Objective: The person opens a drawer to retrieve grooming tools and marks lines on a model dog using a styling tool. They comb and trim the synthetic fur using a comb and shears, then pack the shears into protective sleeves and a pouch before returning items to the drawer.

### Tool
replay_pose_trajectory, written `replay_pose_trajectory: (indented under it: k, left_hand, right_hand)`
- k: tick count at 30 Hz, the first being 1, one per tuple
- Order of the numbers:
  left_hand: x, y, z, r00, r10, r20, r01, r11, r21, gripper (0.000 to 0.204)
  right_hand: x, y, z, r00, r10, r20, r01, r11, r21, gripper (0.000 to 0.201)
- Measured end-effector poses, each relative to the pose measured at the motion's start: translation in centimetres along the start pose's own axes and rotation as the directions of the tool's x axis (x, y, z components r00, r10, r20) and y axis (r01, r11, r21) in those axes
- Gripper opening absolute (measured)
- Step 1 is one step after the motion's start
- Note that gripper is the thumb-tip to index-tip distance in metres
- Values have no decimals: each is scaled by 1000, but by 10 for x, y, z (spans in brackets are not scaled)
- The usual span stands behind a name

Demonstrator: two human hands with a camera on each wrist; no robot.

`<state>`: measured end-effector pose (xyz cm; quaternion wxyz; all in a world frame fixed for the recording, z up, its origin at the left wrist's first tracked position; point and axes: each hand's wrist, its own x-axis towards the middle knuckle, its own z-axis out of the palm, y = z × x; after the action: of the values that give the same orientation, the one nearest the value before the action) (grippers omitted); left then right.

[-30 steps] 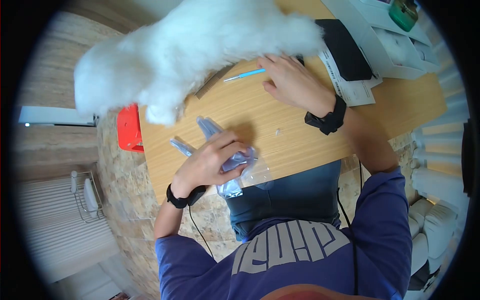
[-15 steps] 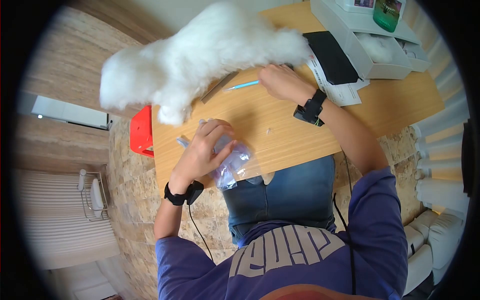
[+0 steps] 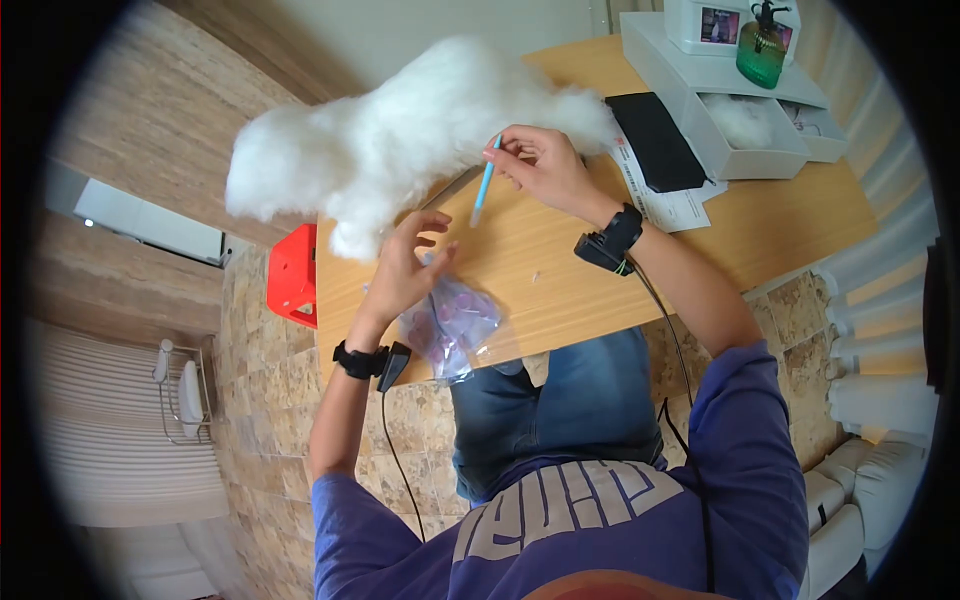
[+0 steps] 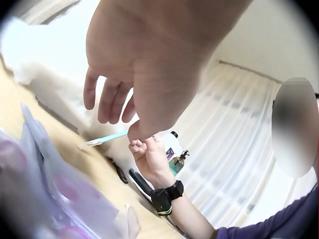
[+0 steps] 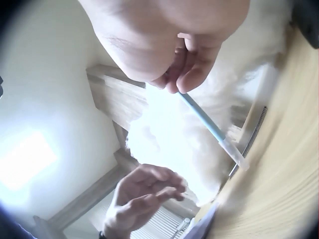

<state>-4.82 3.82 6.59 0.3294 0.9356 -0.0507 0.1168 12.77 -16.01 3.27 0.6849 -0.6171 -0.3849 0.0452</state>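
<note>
My right hand point(image 3: 548, 170) pinches a slim light-blue pen-like tool point(image 3: 484, 190) near its upper end, between thumb and fingertips. The tool slants down, and its lower end has a clear, cap-like sleeve in the right wrist view. My left hand point(image 3: 402, 270) hovers with fingers parted and loosely bent, nothing between them. Just below it lies a crumpled clear plastic bag point(image 3: 455, 325) with pinkish-purple patches, at the table's front edge. A large heap of white fluffy stuffing point(image 3: 420, 110) lies behind both hands. A comb point(image 5: 254, 137) sticks out along its near edge.
A black pouch point(image 3: 660, 140) lies on printed papers point(image 3: 685, 212) at the right. Behind it stands a white drawer box point(image 3: 770, 155) with fluff in an open drawer, topped by a green spray bottle point(image 3: 762, 55). A red stool point(image 3: 293, 275) stands left of the table.
My right hand has picked up the blue tool from the table and tilted it upright. My left hand has let go of the plastic bag and lifted up and away from it.
</note>
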Motion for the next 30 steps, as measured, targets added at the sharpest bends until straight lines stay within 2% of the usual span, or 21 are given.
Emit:
replay_pose_trajectory:
  k: [1, 2, 4, 5, 6, 7, 10, 14, 15, 17, 21, 23, 25, 27, 28, 30]
  left_hand:
    - [7, -3, 7, 999, 13, -39, -15, 999, -49, 27]
    - [15, -7, 13, 997, 21, -76, -28, 995, -100, 27]
    - [27, -16, 18, 999, 31, -39, -37, 985, -166, 26]
    - [32, -21, 20, 999, 40, -5, -40, 975, -218, 25]
    - [37, -29, 22, 998, -54, 36, 61, 975, -212, 18]
    - [38, -32, 22, 997, -64, 46, 73, 971, -228, 18]
    - [47, -31, 17, 986, -118, 120, 154, 917, -368, 15]
    - [53, -55, 8, 984, -121, 127, 166, 883, -439, 11]
    - [53, -64, 7, 986, -116, 116, 155, 895, -419, 10]
    - [52, -74, 8, 985, -127, 121, 166, 898, -407, 9]
    - [35, -77, 3, 981, -190, 49, 196, 936, -292, 13]
    - [31, -71, 1, 990, -139, -31, 123, 944, -305, 15]
    - [28, -77, 0, 991, -135, -21, 123, 951, -284, 15]
    - [26, -78, 2, 990, -140, -19, 116, 879, -463, 16]
    - [25, -79, 2, 988, -151, -26, 122, 875, -468, 16]
    - [22, -79, 2, 996, -91, -24, 67, 863, -501, 20]
  right_hand:
    - [0, -4, 0, 1000, 12, 17, -14, 993, 116, 19]
    - [1, -7, 1, 1000, 19, 14, -20, 994, 107, 19]
    - [0, -8, 3, 998, 30, 52, -43, 957, 287, 19]
    - [-2, -9, 3, 997, 53, 49, -64, 958, 281, 19]
    - [-2, -10, 4, 999, 28, 46, -39, 958, 283, 20]
    - [-3, -10, 4, 999, -1, 45, -12, 958, 285, 20]
    - [-1, -5, 2, 999, 44, 31, -50, 970, 240, 21]
    - [1, 0, -1, 991, 128, 34, -132, 978, 164, 21]
    - [2, 3, -2, 990, 137, 30, -140, 977, 158, 21]
    - [1, 6, -1, 985, 157, 66, -159, 987, 14, 19]
    - [-3, 4, 4, 965, 237, 111, -233, 971, -49, 19]
    - [-3, 4, 5, 968, 223, 111, -218, 974, -56, 19]
    - [-1, 5, 7, 977, 189, 100, -185, 982, -47, 15]
    - [-3, 3, 9, 969, 215, 121, -204, 974, -97, 16]
    - [-4, 2, 10, 966, 220, 134, -208, 973, -100, 16]
    - [-5, 0, 12, 960, 242, 138, -219, 961, -168, 16]
